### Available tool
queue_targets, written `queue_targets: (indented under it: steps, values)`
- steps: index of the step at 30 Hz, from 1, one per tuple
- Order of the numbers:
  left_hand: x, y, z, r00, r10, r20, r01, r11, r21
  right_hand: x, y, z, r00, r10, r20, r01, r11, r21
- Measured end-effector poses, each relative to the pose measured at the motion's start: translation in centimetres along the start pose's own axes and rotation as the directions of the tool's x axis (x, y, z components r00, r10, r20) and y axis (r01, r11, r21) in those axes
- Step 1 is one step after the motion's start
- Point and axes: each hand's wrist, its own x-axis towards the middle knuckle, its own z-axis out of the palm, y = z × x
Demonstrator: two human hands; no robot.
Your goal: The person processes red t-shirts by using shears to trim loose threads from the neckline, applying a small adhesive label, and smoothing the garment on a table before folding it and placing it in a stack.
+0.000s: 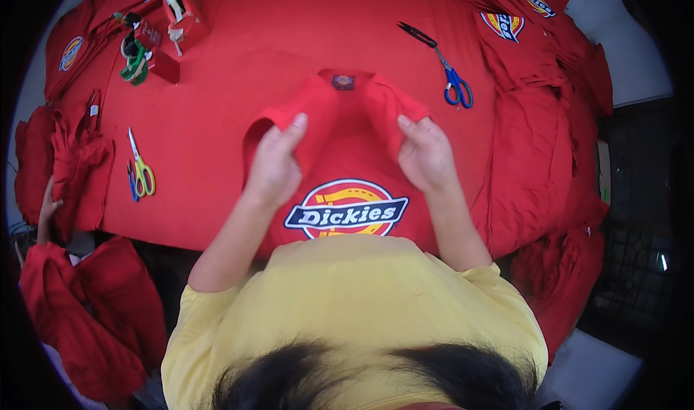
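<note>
A red T-shirt (350, 139) with a large printed emblem on its chest is spread in front of me, its collar facing away and a small dark label inside the neck. My left hand (278, 160) is closed on the shirt's left shoulder area, thumb on top of the cloth. On the other side my right hand (428, 153) pinches the right shoulder area the same way. Between the hands the fabric sags into a hollow. The lower end of the shirt runs toward my body and is hidden there.
Blue-handled scissors (455, 84) lie at the far right, yellow-handled scissors (146, 178) at the left. Red tape dispensers (189, 28) stand at the far left. Red garments (531, 142) are heaped along the right edge. Another person's hand (48, 209) touches red cloth at left.
</note>
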Motion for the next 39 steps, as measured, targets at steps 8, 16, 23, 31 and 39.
queue_targets:
  steps: [8, 16, 23, 31, 39]
  values:
    - [-5.8, -7.3, -0.4, 0.84, 0.149, 0.521, -0.451, 0.725, 0.52, -7.5, 8.1, 3.9, 0.918, -0.291, 0.27, 0.365, 0.886, -0.287]
    - [-6.2, -8.5, -0.5, 0.743, 0.312, 0.592, -0.64, 0.59, 0.493, -7.1, 10.7, 2.3, 0.804, -0.377, 0.461, 0.582, 0.66, -0.475]
    - [-5.9, -8.2, -0.9, 0.793, 0.225, 0.566, -0.559, 0.638, 0.529, -7.2, 9.8, 2.8, 0.847, -0.288, 0.448, 0.502, 0.709, -0.495]
    - [-5.0, -8.8, -1.7, 0.788, 0.258, 0.56, -0.583, 0.606, 0.541, -6.7, 8.3, 4.8, 0.896, -0.272, 0.351, 0.374, 0.888, -0.266]
    - [-3.9, -8.9, -1.7, 0.752, 0.402, 0.522, -0.651, 0.579, 0.491, -6.4, 8.2, 4.9, 0.872, -0.369, 0.32, 0.405, 0.913, -0.051]
